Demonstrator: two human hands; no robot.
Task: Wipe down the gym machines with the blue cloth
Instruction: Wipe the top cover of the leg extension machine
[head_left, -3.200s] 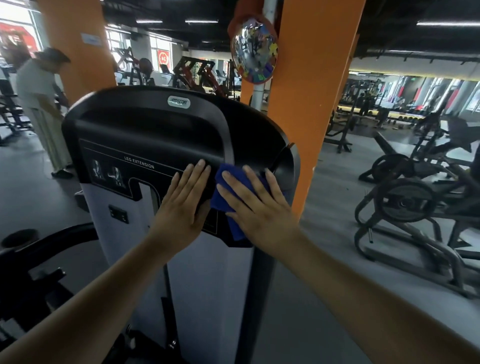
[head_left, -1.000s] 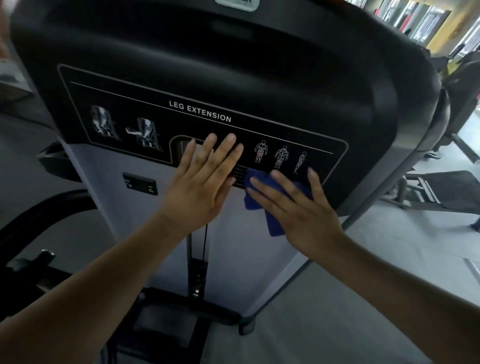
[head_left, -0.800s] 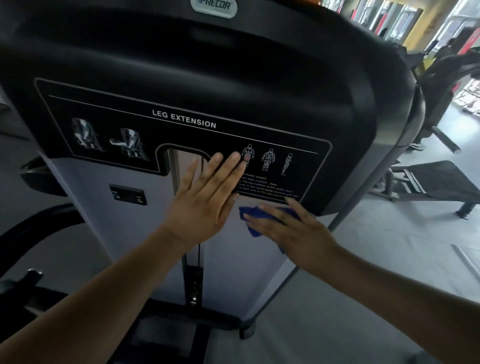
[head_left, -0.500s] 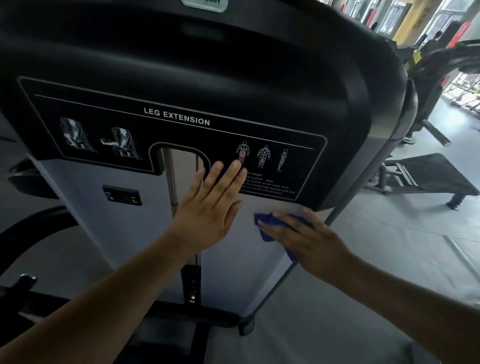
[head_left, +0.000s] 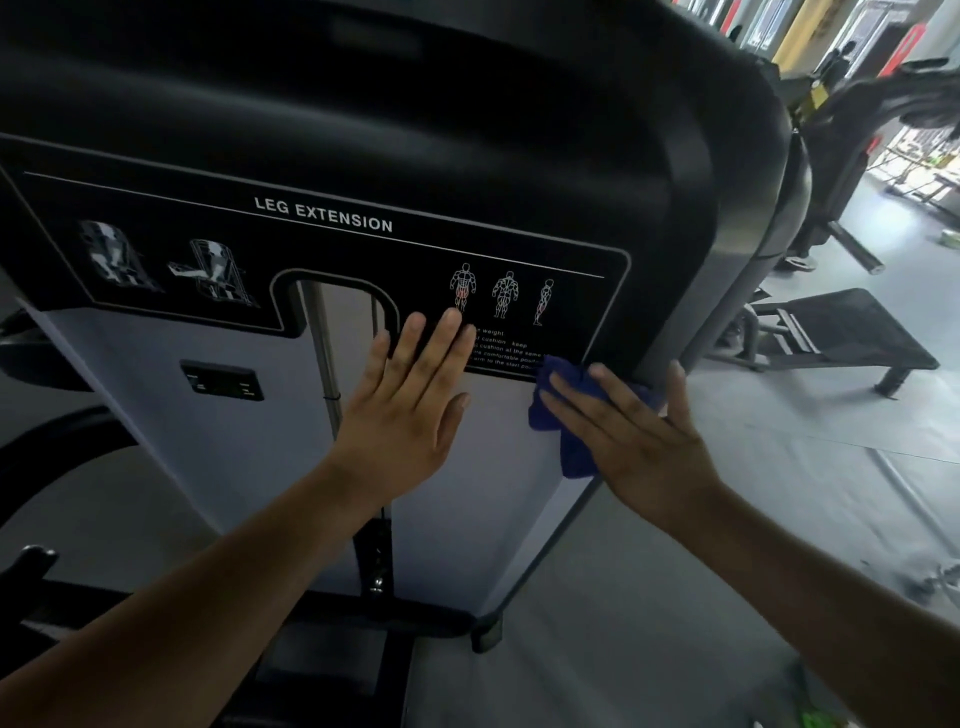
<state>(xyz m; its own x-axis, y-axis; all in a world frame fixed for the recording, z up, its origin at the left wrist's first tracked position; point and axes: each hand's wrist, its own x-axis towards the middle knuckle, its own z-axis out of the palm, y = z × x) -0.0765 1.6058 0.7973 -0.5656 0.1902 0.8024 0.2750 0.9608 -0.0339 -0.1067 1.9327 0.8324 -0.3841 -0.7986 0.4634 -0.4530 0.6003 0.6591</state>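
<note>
The left hand lies flat, fingers straight and together, on the leg extension machine. Just right, the right hand presses the blue cloth with spread fingers against the shroud's right edge.

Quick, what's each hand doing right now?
Left hand: open, flat against the machine, holding nothing.
Right hand: open, straight fingers pressing the blue cloth against the machine.

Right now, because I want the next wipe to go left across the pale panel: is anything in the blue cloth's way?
Yes. The left hand lies flat on the pale panel, just left of the blue cloth under the right hand. Move it first.
</note>
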